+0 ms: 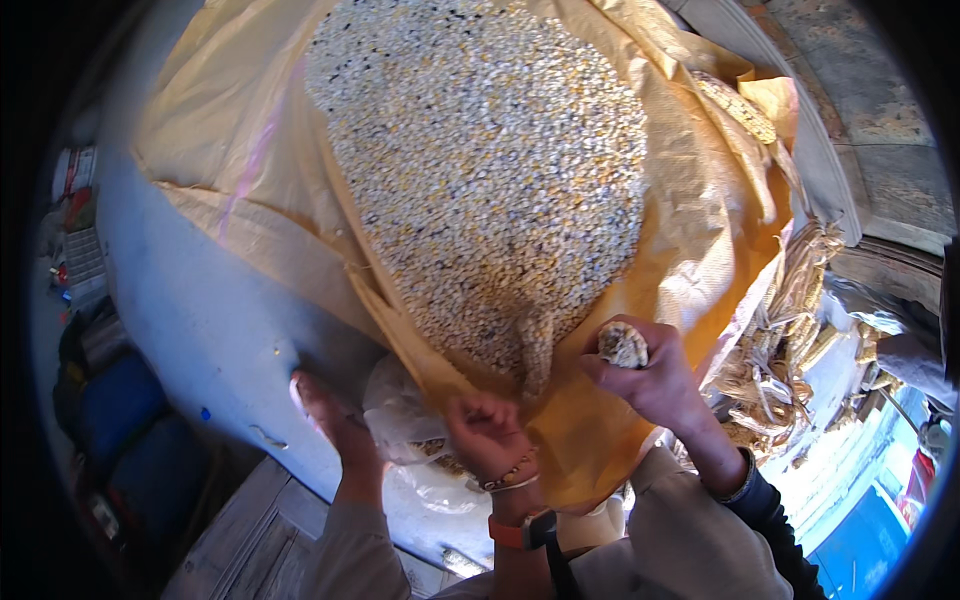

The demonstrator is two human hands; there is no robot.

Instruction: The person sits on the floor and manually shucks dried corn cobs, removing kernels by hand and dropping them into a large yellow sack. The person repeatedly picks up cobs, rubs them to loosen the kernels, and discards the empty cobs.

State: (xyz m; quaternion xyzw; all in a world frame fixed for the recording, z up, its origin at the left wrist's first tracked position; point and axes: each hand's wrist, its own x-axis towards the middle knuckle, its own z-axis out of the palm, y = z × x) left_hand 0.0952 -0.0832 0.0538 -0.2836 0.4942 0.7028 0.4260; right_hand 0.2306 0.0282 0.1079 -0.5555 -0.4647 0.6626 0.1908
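My right hand [649, 371] grips a corn cob [622, 345], whose rough, pale end points up between thumb and fingers. My left hand [487, 431], with a bracelet and an orange-banded watch [523, 530] on the wrist, is to its left over the near edge of an orange-yellow woven sheet [585, 442]. Its fingers are loosely curled and blurred; whether they hold anything is unclear. A large heap of loose, mixed-colour corn kernels [487, 157] covers the middle of the sheet. Another cob [536, 352] lies at the heap's near edge, in front of my hands.
A clear plastic bag [405, 420] lies left of my left hand, beside a bare foot [322, 409]. Husked corn ears [795, 315] are piled on the right. One ear [735, 105] rests on the sheet's far right fold. Wooden boards [247, 525] are at lower left.
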